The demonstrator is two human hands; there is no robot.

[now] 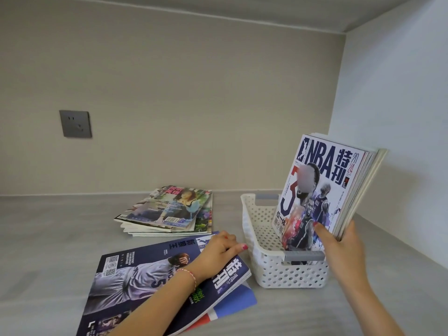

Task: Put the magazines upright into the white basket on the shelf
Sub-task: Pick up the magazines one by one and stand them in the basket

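The right hand [344, 241] is clamped on a limp, glossy magazine bundle [324, 190] standing in the basket [266, 275], best gripped near the spines, while the left hand [218, 251] is laid open on a flat magazine [135, 287].

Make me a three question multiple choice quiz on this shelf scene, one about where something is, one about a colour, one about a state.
1. Where is the flat stack of magazines with the woman on top?
A. left of the white basket
B. inside the basket
C. right of the basket

2. What colour are the basket handles?
A. red
B. grey
C. green

3. How do the magazines in the right hand stand?
A. flat on the shelf
B. rolled up
C. upright in the basket

Answers:
1 A, the stack lies on the shelf left of the basket, near the back wall.
2 B, both handle strips are grey against the white plastic.
3 C, the NBA magazines stand on end in the basket, leaning slightly, gripped at their right edge.
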